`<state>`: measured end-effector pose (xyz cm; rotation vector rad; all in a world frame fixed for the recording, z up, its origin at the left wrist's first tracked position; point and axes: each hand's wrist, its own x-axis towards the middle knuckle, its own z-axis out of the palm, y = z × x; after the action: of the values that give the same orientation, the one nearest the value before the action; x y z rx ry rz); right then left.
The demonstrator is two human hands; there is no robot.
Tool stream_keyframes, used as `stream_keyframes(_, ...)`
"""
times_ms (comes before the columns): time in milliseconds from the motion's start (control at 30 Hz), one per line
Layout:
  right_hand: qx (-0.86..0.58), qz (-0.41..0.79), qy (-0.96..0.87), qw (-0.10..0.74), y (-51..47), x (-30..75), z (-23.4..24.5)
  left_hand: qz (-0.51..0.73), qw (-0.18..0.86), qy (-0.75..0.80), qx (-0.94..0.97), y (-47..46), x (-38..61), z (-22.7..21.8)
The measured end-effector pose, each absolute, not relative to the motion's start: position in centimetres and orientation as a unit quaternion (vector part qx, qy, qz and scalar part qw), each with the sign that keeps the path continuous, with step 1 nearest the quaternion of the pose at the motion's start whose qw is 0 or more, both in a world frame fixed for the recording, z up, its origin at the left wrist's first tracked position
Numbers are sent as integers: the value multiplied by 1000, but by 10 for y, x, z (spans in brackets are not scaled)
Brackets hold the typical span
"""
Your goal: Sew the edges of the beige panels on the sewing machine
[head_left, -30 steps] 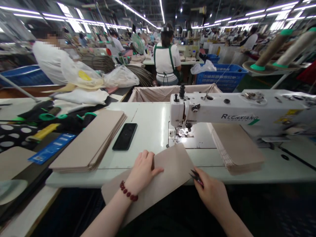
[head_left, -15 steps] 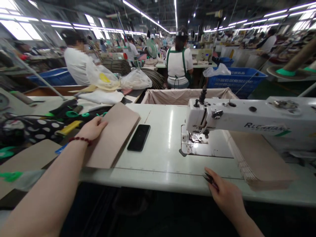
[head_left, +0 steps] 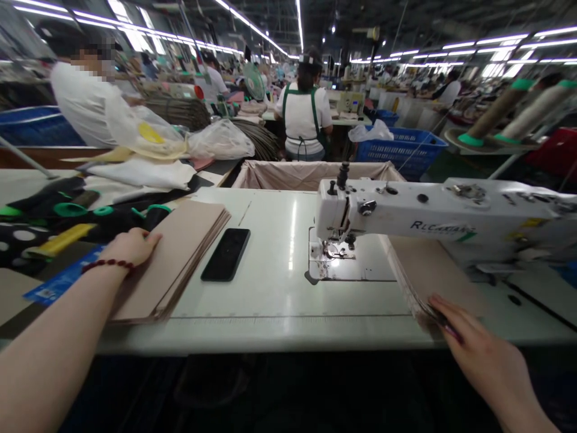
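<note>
Left hand [head_left: 130,248] curled at edge of flat, beige left stack [head_left: 174,261], pinch indeterminable; right hand [head_left: 484,355] grips slim dark snips [head_left: 452,332] at layered right stack [head_left: 433,264].

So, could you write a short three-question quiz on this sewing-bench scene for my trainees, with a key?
1. True or false: the phone lies between the left stack and the machine.

2. Which of these is the left hand nearest to?
a) the phone
b) the left stack
c) the machine

3. Fill in: the dark tool is held in the ____ hand.

Key:
1. True
2. b
3. right: the right hand holds it.
</note>
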<state>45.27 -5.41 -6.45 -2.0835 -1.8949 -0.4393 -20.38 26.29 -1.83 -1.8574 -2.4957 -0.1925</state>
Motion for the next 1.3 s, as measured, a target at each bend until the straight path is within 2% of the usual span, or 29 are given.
stream_keyframes(100,-722,-138,-670,105,-55,462,-65,-65,6,-798,-599,263,-199,-13)
stream_keyframes(233,-710,-99,-689,108,-62,471,-52,-90,37,-796,-597,250,-178,-4)
stream_keyframes(333,-678,-109,-709,158,-73,455,-37,-136,61,-761,-632,217,-130,-5)
stream_keyframes(400,-629,-101,-742,207,-78,426,-28,-217,19,-665,-715,181,-80,-10)
stream_keyframes(433,-594,-80,-768,224,-79,406,-25,-254,-26,-598,-760,160,-50,-13)
stream_keyframes(500,-508,26,-837,201,-74,359,-23,-269,-105,-472,-833,120,11,-20)
stream_keyframes(600,-396,154,-886,187,-58,293,-32,-201,-184,-316,-909,75,85,-36)
stream_keyframes(700,-327,273,-879,214,-37,261,-42,-126,-180,-232,-948,59,117,-59)
stream_keyframes(767,-350,325,-849,226,-17,264,-46,-110,-160,-232,-953,58,114,-71)
stream_keyframes(833,-435,301,-815,239,8,277,-48,-105,-139,-266,-948,61,100,-78)
stream_keyframes(900,-509,216,-799,235,36,293,-52,-107,-118,-317,-935,66,82,-78)
stream_keyframes(1033,-569,80,-800,169,84,307,-68,-98,-106,-374,-916,80,60,-70)
stream_keyframes(1133,-586,35,-799,135,99,306,-76,-91,-113,-370,-917,94,60,-66)
stream_keyframes(1300,-607,16,-785,122,96,310,-82,-80,-121,-370,-918,118,67,-65)
